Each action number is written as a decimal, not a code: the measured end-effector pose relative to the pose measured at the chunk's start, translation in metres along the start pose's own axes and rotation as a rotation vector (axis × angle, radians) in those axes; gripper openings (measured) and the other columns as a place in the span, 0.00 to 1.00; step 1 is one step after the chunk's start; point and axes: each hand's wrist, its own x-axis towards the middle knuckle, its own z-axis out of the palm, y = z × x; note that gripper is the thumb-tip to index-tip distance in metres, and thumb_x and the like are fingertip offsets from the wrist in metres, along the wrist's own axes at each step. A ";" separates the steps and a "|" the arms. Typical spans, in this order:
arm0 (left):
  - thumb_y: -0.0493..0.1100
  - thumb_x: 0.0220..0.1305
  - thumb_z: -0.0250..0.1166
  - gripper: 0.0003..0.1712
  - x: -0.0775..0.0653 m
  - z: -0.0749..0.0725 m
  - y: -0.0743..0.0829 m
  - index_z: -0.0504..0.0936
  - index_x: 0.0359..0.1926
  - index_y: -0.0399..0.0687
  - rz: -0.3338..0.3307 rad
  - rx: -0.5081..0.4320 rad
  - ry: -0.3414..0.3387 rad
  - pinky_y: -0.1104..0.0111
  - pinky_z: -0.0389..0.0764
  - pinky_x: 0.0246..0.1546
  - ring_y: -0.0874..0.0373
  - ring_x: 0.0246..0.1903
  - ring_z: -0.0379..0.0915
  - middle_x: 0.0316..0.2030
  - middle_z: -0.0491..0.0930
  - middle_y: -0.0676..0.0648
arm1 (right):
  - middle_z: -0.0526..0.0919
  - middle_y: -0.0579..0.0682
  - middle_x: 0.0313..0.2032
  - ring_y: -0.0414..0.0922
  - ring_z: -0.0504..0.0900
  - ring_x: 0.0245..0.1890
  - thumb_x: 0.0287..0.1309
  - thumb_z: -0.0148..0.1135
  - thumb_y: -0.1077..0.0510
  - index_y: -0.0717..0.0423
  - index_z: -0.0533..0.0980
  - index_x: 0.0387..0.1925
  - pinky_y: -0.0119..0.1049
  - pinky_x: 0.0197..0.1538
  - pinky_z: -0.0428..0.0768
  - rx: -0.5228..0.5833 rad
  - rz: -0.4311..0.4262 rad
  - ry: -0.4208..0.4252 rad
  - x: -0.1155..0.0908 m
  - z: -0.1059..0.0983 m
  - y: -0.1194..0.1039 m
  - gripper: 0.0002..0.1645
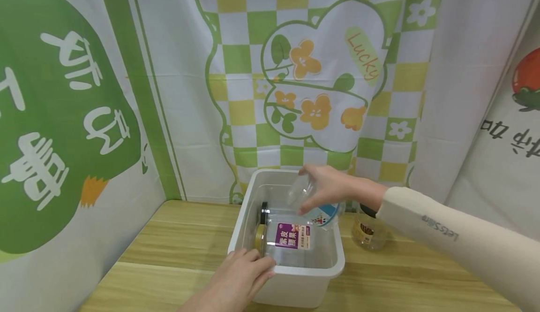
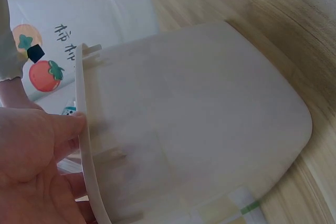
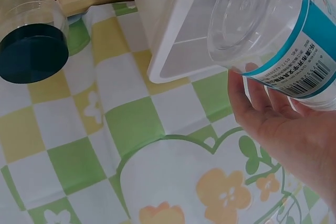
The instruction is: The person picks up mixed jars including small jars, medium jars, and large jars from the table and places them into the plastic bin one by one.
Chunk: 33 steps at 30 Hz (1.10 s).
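Note:
My right hand [image 1: 328, 186] grips a clear plastic jar [image 3: 262, 30] with a blue and white label, tilted over the inside of a white plastic bin [image 1: 291, 287]. In the right wrist view, the fingers lie along the label side. With thumb outside and fingers inside, my left hand [image 2: 31, 156] pinches the bin's near rim [image 2: 84, 129]. Inside the bin lies another clear jar [image 1: 291, 237] on its side, with a purple label and a yellow lid. Behind it shows a black lid [image 1: 264, 212]; the rest of that jar is partly hidden.
To the right of the bin stands a clear jar [image 1: 367, 233] with a dark lid, partly behind my right forearm. The wooden table [image 1: 168, 251] meets a checked green and yellow cloth [image 1: 261, 63] at the back. Printed cloths hang at both sides.

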 end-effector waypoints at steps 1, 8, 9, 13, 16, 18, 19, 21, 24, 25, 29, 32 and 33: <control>0.52 0.77 0.62 0.08 0.000 0.000 0.000 0.86 0.46 0.58 -0.001 -0.002 -0.002 0.69 0.70 0.36 0.64 0.32 0.67 0.30 0.74 0.60 | 0.80 0.60 0.57 0.54 0.80 0.55 0.43 0.85 0.40 0.63 0.64 0.73 0.52 0.56 0.84 -0.001 0.002 -0.004 0.001 0.001 0.000 0.63; 0.52 0.77 0.62 0.08 0.000 0.000 0.000 0.85 0.45 0.59 -0.004 0.000 -0.010 0.69 0.70 0.36 0.64 0.32 0.66 0.30 0.73 0.60 | 0.81 0.59 0.58 0.53 0.81 0.55 0.43 0.85 0.40 0.61 0.65 0.74 0.50 0.55 0.84 -0.018 0.011 -0.025 0.005 0.005 -0.005 0.63; 0.52 0.77 0.62 0.07 0.000 0.000 0.000 0.85 0.45 0.59 -0.006 0.000 -0.010 0.69 0.70 0.36 0.64 0.32 0.66 0.30 0.73 0.60 | 0.81 0.58 0.58 0.52 0.81 0.55 0.43 0.85 0.40 0.60 0.65 0.74 0.50 0.56 0.84 -0.018 0.012 -0.029 0.006 0.006 -0.006 0.63; 0.52 0.77 0.62 0.08 0.000 -0.001 0.001 0.85 0.45 0.59 -0.010 -0.001 -0.020 0.69 0.70 0.37 0.64 0.32 0.67 0.30 0.73 0.60 | 0.81 0.58 0.58 0.52 0.81 0.55 0.43 0.85 0.40 0.59 0.65 0.74 0.50 0.55 0.84 -0.006 0.020 -0.043 0.007 0.008 -0.007 0.63; 0.52 0.77 0.62 0.08 0.000 -0.002 0.001 0.86 0.46 0.58 -0.017 -0.005 -0.034 0.69 0.71 0.37 0.64 0.32 0.67 0.30 0.74 0.60 | 0.81 0.57 0.58 0.52 0.81 0.55 0.43 0.86 0.41 0.59 0.65 0.74 0.50 0.55 0.84 0.011 0.026 -0.050 0.008 0.010 -0.007 0.62; 0.52 0.78 0.62 0.08 0.001 -0.003 0.001 0.86 0.46 0.58 -0.022 -0.010 -0.045 0.69 0.70 0.37 0.64 0.32 0.66 0.30 0.74 0.60 | 0.81 0.57 0.57 0.52 0.81 0.55 0.43 0.86 0.41 0.60 0.65 0.74 0.50 0.55 0.84 0.018 0.024 -0.052 0.009 0.012 -0.008 0.62; 0.52 0.78 0.62 0.09 0.001 -0.004 0.001 0.86 0.46 0.58 -0.025 -0.014 -0.050 0.69 0.70 0.37 0.64 0.32 0.66 0.30 0.73 0.60 | 0.81 0.57 0.57 0.51 0.81 0.55 0.43 0.86 0.41 0.60 0.65 0.74 0.50 0.55 0.84 0.022 0.026 -0.053 0.009 0.013 -0.008 0.62; 0.52 0.78 0.61 0.09 0.001 -0.004 0.001 0.86 0.46 0.58 -0.032 -0.022 -0.061 0.69 0.70 0.36 0.65 0.32 0.65 0.30 0.74 0.60 | 0.81 0.56 0.58 0.51 0.81 0.54 0.43 0.87 0.42 0.60 0.65 0.74 0.49 0.55 0.84 0.027 0.025 -0.056 0.010 0.014 -0.008 0.62; 0.52 0.78 0.61 0.09 0.001 -0.004 0.001 0.86 0.46 0.58 -0.037 -0.026 -0.065 0.70 0.69 0.35 0.65 0.31 0.64 0.30 0.74 0.60 | 0.81 0.57 0.58 0.51 0.81 0.55 0.44 0.86 0.42 0.61 0.66 0.73 0.48 0.56 0.84 0.022 0.012 -0.057 0.012 0.016 -0.008 0.61; 0.52 0.78 0.61 0.09 0.001 -0.004 0.001 0.86 0.46 0.58 -0.038 -0.026 -0.066 0.71 0.69 0.35 0.65 0.31 0.64 0.30 0.73 0.60 | 0.81 0.56 0.58 0.51 0.81 0.55 0.44 0.86 0.42 0.61 0.66 0.73 0.48 0.56 0.84 0.017 0.012 -0.055 0.013 0.017 -0.009 0.61; 0.52 0.78 0.62 0.09 0.001 -0.003 0.000 0.86 0.45 0.58 -0.030 -0.016 -0.055 0.71 0.69 0.35 0.65 0.31 0.64 0.30 0.73 0.60 | 0.82 0.56 0.57 0.51 0.81 0.55 0.44 0.86 0.40 0.61 0.67 0.73 0.49 0.58 0.83 -0.016 0.016 -0.036 0.017 0.019 -0.011 0.61; 0.52 0.78 0.62 0.09 0.001 -0.003 0.000 0.86 0.45 0.57 -0.026 -0.010 -0.051 0.70 0.69 0.35 0.65 0.31 0.64 0.30 0.73 0.60 | 0.82 0.56 0.57 0.52 0.82 0.55 0.44 0.86 0.39 0.61 0.67 0.73 0.49 0.58 0.83 -0.031 0.028 -0.024 0.020 0.021 -0.013 0.61; 0.52 0.78 0.62 0.09 0.001 -0.003 0.000 0.86 0.45 0.57 -0.026 -0.010 -0.053 0.70 0.69 0.36 0.65 0.31 0.64 0.29 0.73 0.60 | 0.82 0.57 0.58 0.52 0.82 0.56 0.44 0.86 0.39 0.61 0.67 0.73 0.49 0.59 0.83 -0.033 0.030 -0.024 0.021 0.022 -0.014 0.61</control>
